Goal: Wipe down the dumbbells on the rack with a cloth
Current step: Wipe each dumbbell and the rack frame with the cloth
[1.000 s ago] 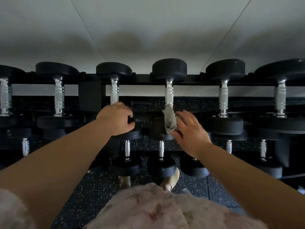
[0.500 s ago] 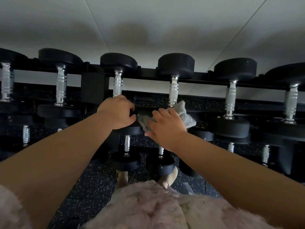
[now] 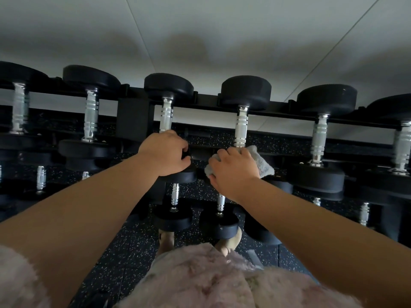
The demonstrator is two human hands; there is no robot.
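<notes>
1. Right hand (image 3: pixel 233 172): fingers curled round a crumpled grey cloth (image 3: pixel 263 162), pressing it on the near black head of a chrome-handled dumbbell (image 3: pixel 241 127) on the rack's (image 3: pixel 287 107) upper tier.
2. Left hand (image 3: pixel 165 155): fingers wrapped round the near end of the neighbouring dumbbell (image 3: pixel 166 116), just left.

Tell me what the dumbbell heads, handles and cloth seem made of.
Dumbbell heads: matte black with no glare, likely rubber coating. Handles: bright, shiny metal with grooved rings, probably chromed steel. Cloth: pale grey, fuzzy, softly crumpled, perhaps microfibre or terry.
</notes>
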